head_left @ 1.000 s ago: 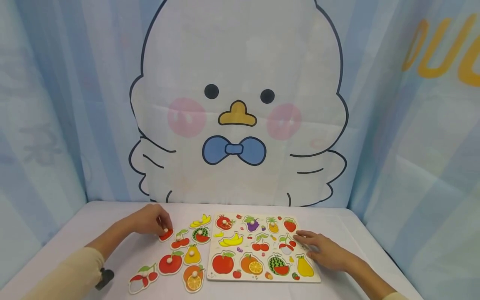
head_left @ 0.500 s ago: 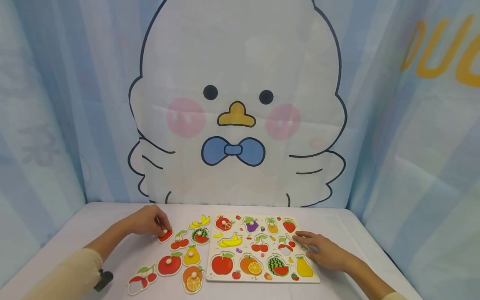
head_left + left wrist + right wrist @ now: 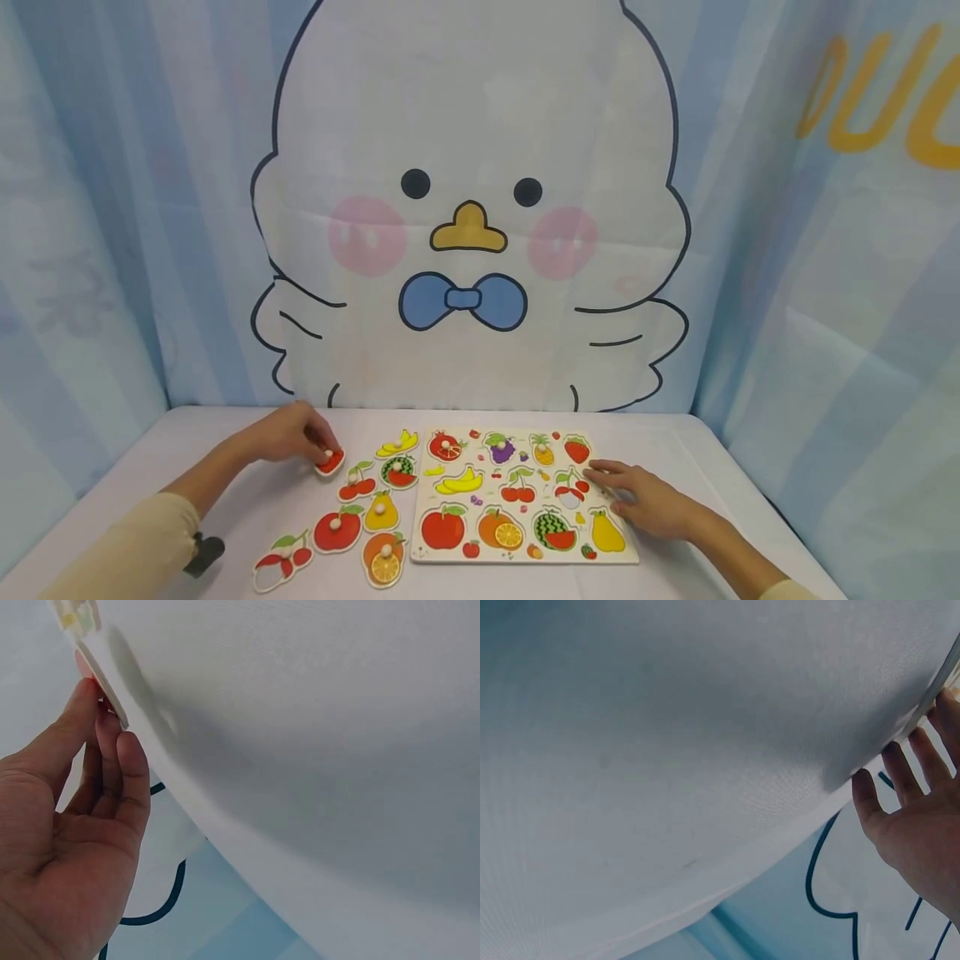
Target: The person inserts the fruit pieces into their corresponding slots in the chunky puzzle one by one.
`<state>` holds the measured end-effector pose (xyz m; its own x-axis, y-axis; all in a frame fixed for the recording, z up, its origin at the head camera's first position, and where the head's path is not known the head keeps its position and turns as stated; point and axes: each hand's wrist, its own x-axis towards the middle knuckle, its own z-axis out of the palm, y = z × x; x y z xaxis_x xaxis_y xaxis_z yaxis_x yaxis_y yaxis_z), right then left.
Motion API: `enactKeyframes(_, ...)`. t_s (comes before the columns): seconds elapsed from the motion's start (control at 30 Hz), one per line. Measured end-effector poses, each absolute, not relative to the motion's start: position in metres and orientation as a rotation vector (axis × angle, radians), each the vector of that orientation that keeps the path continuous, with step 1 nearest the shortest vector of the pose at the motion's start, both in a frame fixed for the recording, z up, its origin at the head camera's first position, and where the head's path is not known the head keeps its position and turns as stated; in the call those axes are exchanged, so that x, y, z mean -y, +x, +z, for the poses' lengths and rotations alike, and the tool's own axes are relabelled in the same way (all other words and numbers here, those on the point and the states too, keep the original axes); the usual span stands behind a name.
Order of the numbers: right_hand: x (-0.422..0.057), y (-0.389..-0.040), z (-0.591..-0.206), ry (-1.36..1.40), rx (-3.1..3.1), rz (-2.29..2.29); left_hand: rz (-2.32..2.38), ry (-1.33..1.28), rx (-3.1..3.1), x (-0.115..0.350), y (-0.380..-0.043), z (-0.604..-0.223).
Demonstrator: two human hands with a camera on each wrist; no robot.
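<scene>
My left hand (image 3: pixel 296 433) pinches a small red fruit puzzle piece (image 3: pixel 330 461) by its knob, left of the board. In the left wrist view that piece (image 3: pixel 103 686) appears edge-on between thumb and fingers, slightly off the table. At the other side, the right hand (image 3: pixel 648 502) rests on the right edge of the fruit puzzle board (image 3: pixel 525 560), fingers extended. A pomegranate piece (image 3: pixel 446 447), a grape piece (image 3: pixel 501 448) and a pineapple piece (image 3: pixel 542 450) with knobs sit in its top row. The strawberry spot (image 3: pixel 577 450) shows no knob.
Loose knobbed pieces lie between left hand and board: bananas (image 3: pixel 397 444), watermelon (image 3: pixel 398 472), cherries (image 3: pixel 356 483), pear (image 3: pixel 381 512), apple (image 3: pixel 337 531), orange (image 3: pixel 384 561) and a red-and-white fruit piece (image 3: pixel 282 564). A patterned curtain (image 3: pixel 465 358) hangs behind the white table (image 3: pixel 675 433).
My left hand has raised the red fruit piece slightly, and its pale edge now shows. The right hand stays at the board's edge.
</scene>
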<state>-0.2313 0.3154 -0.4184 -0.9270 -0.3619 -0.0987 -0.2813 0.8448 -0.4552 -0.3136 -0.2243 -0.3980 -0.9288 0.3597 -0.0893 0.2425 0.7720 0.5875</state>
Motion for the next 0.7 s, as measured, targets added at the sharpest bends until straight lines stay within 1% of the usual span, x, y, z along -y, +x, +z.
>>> enactKeyframes(0.37,-0.316,-0.230,-0.421,-0.445,-2.854,-0.663,0.896,0.568,-2.715,0.209,-0.324,-0.393)
enactKeyframes(0.6,-0.316,-0.229,-0.420,-0.504,-2.851,-0.656,0.854,0.588,-2.716,0.193,-0.327,-0.389)
enactKeyframes(0.7,-0.314,-0.229,-0.419,-0.478,-2.852,-0.656,0.840,0.610,-2.719,0.186,-0.329,-0.386)
